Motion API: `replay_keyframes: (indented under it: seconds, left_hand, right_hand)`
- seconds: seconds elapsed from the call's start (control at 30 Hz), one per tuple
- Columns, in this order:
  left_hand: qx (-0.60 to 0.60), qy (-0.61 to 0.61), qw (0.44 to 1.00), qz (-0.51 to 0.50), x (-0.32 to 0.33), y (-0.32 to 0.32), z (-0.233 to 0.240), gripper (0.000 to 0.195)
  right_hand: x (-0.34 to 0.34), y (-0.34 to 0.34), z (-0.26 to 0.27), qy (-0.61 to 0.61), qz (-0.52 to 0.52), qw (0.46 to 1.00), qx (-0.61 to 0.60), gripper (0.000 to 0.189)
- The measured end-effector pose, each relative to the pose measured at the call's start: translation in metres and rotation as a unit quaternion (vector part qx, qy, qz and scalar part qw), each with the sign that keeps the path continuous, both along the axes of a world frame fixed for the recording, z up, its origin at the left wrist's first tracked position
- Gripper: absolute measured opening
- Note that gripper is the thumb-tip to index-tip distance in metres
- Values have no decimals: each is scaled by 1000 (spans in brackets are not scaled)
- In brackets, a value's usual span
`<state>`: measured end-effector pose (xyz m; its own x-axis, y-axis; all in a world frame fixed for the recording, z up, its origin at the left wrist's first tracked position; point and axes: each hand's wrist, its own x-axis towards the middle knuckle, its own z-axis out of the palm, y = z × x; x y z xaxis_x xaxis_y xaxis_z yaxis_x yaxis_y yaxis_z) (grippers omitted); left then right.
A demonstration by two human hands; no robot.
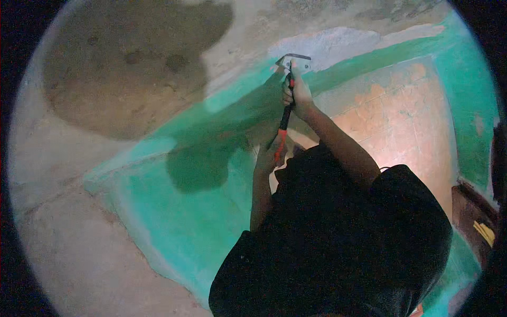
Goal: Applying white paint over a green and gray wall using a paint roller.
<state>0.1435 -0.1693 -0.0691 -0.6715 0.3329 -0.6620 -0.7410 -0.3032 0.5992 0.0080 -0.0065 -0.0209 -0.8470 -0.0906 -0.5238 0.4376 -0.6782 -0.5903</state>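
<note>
A long-handled scraper [283,123], black and red, slants up the middle of the view. Its wide metal head [298,61] lies against or close over the painted surface, at the border of turquoise paint [253,79] and a pale whitish patch [340,43]; contact cannot be told for sure. My right hand [298,93] is wrapped round the upper shaft just below the head, its thumb stretched up toward the metal. Lower down, my left hand [279,149] grips the red end of the handle, partly in shadow.
Bare grey-brown surface [119,79] spreads at the upper left under a dark shadow. Turquoise paint [178,222] covers the lower left. On the right is a brightly lit peach panel [412,119] with a green border. A brown ledge or box [467,214] with a yellow item [484,233] stands at the far right.
</note>
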Motion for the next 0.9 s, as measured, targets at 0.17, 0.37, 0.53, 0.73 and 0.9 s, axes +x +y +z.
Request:
replay_keyframes:
  seconds: [0.17,0.37,0.53,0.73,0.9]
  left_hand:
    - [-26,44,998,38,-4,25,18,23]
    - [-7,49,999,19,-3,16,6,23]
    - [5,19,997,79,24,11,-14,25]
    - [-110,57,990,60,29,2,2,34]
    - [-193,55,977,71,27,7,25,33]
  right_hand:
    - [-4,4,-11,-64,16,998,17,50]
    - [-3,6,-21,-15,9,1000,-17,49]
    - [4,-12,-50,-33,66,997,-3,48]
    - [11,-26,-82,-29,87,995,-50,50]
    - [13,-30,-77,-45,108,982,-149,50]
